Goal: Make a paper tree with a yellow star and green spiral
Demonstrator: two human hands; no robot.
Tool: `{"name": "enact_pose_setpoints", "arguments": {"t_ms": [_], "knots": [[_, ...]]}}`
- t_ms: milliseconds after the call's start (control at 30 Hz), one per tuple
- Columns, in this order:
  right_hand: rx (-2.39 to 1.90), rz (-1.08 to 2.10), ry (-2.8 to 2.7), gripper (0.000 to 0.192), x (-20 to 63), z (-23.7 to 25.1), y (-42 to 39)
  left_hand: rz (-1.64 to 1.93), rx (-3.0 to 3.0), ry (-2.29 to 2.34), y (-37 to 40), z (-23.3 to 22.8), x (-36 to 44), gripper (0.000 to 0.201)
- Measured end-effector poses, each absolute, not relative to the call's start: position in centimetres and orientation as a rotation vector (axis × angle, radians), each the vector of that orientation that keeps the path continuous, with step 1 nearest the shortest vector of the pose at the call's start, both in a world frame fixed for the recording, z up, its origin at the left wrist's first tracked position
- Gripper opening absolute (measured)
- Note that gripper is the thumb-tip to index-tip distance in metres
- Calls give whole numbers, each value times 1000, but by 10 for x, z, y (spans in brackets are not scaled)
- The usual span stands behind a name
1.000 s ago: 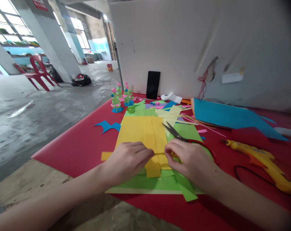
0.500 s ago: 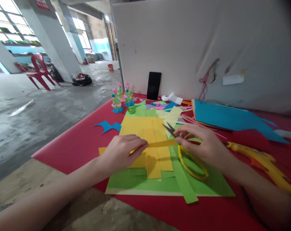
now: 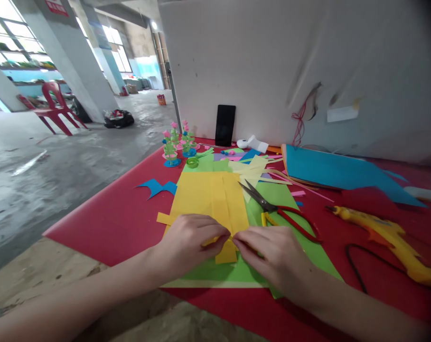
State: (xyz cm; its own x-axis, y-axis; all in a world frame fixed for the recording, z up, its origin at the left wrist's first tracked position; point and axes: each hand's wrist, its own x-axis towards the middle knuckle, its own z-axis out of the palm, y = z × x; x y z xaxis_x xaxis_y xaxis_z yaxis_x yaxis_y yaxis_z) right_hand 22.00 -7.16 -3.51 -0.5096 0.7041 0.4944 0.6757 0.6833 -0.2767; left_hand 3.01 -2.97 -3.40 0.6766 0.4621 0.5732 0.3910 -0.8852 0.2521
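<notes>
My left hand (image 3: 194, 240) is closed in a pinch on a narrow yellow paper strip (image 3: 164, 218), whose free end sticks out left of the hand. Fingertips of my right hand (image 3: 277, 254) are pinched together at the strip's other end, almost touching the left fingertips. Both hands hover over a yellow paper sheet (image 3: 196, 194) with creased, overlapping pieces, which lies on green paper (image 3: 215, 278). Scissors (image 3: 268, 206) with one red and one yellow handle lie half open beyond the right hand, which partly covers the yellow handle.
A yellow glue gun (image 3: 386, 232) with a dark cord lies at right. Blue sheets (image 3: 336, 171) are stacked behind it. Small paper trees (image 3: 171, 151), paper scraps (image 3: 253, 167) and a phone (image 3: 225, 125) leaning on the white wall stand along the back. Blue cut pieces (image 3: 153, 186) lie left.
My right hand has let go of the scissors, which now lie on the paper. It has moved left and nearer to me, meeting the left hand, which has shifted slightly right and nearer.
</notes>
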Motion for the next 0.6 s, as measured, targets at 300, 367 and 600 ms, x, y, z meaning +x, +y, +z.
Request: {"name": "enact_pose_setpoints", "arguments": {"t_ms": [300,367,600], "knots": [[-1126,-118,-2223,12,223,-26,-70,913,2744,1078,19,-33,-1,12],[-1152,-126,-2225,12,223,-24,-70,902,2719,1107,21,-29,-3,13],[-1167,-95,-2290,12,220,-29,-73,964,2738,587,-15,-27,26,13]]}}
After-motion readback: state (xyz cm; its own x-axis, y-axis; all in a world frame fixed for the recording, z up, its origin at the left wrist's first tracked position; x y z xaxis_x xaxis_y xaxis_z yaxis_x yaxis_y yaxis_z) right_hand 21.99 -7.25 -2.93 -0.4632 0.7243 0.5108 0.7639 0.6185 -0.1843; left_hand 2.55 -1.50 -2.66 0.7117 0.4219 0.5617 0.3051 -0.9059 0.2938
